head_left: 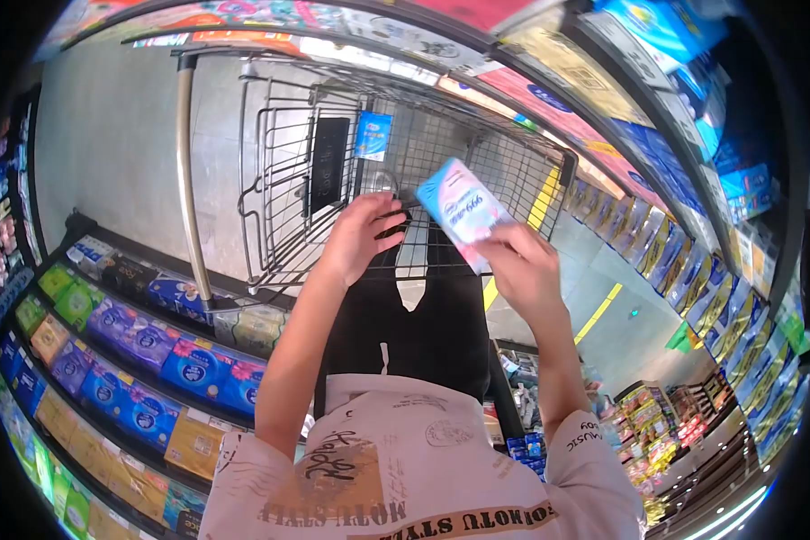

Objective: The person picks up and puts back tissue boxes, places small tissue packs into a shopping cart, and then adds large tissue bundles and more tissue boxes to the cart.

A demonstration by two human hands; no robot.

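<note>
My right hand (520, 265) grips a flat light-blue and pink packet (463, 207) by its lower end, with the thumb on its front. The packet is tilted and has "999" printed on it. Its exact contents cannot be read. My left hand (365, 236) is held a little to the left of it, fingers loosely bent and apart, with nothing in them. Both hands are over the near side of a wire shopping cart (504, 148). Inside the cart, toward its left end, there is a small blue packet (373, 135).
The cart's handle bar (187, 171) stands at the left, with a dark sign (328, 165) on its wire panel. Shelves of packaged goods (195, 369) line the lower left, and another stocked shelf (585, 99) curves along the right. Yellow tape (598, 313) marks the floor.
</note>
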